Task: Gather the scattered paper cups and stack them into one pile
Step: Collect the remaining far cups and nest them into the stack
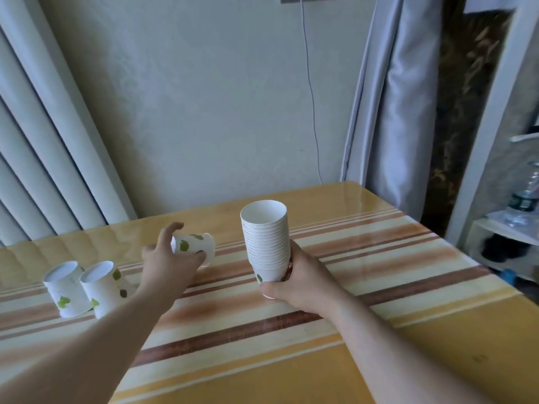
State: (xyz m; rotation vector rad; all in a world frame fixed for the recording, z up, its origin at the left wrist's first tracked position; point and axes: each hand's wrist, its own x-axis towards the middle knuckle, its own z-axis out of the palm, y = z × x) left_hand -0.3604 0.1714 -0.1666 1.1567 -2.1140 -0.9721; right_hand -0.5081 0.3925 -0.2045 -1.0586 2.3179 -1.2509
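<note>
1. Fingers (175, 228) of the left hand (169, 263) curl around a tipped cup (194, 246), left of the stack (267, 243).
2. Right hand (297, 281) grips the stack's base (upright, above the counter (379, 258)).
3. Two lying cups (84, 287) rest farther left.

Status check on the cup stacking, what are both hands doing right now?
Right hand grips the stack, upright. Left hand closing on a tipped cup. Two loose cups left of it. Nothing in the way.
</note>
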